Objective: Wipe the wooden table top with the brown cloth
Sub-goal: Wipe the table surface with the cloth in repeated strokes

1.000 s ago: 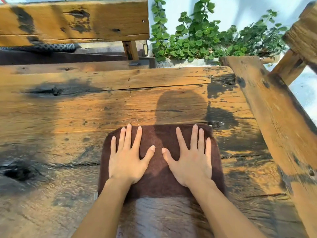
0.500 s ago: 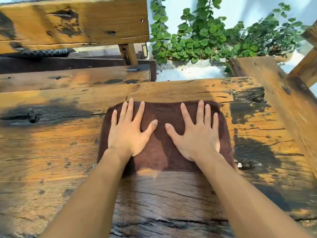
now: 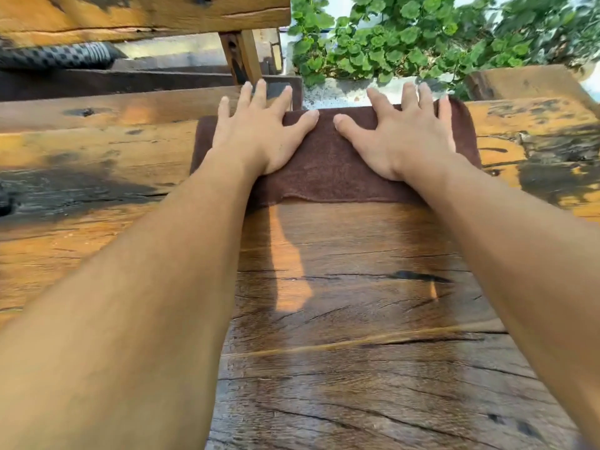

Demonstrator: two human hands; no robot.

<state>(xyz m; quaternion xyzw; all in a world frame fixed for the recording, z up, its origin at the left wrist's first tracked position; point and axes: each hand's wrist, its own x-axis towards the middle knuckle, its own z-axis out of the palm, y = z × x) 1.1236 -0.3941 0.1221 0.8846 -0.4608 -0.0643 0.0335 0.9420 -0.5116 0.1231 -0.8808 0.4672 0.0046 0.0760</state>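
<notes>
The brown cloth (image 3: 328, 164) lies flat at the far edge of the wooden table top (image 3: 357, 303). My left hand (image 3: 256, 131) presses palm-down on its left part, fingers spread and reaching past the cloth's far edge. My right hand (image 3: 402, 134) presses flat on its right part the same way. Neither hand curls around the cloth. Both arms are stretched far forward. The wood between my arms looks darker and damp.
Beyond the far table edge stands a wooden bench with a plank backrest (image 3: 130, 14) and a dark seat (image 3: 97, 79). A patterned dark hose-like thing (image 3: 58, 55) lies on it. Green plants (image 3: 406, 37) grow behind. Another wooden plank (image 3: 532, 82) sits at the far right.
Both hands have pushed the cloth away from me, from mid-table to the far edge. My fingertips now overhang that edge. A darker wiped strip trails behind the cloth.
</notes>
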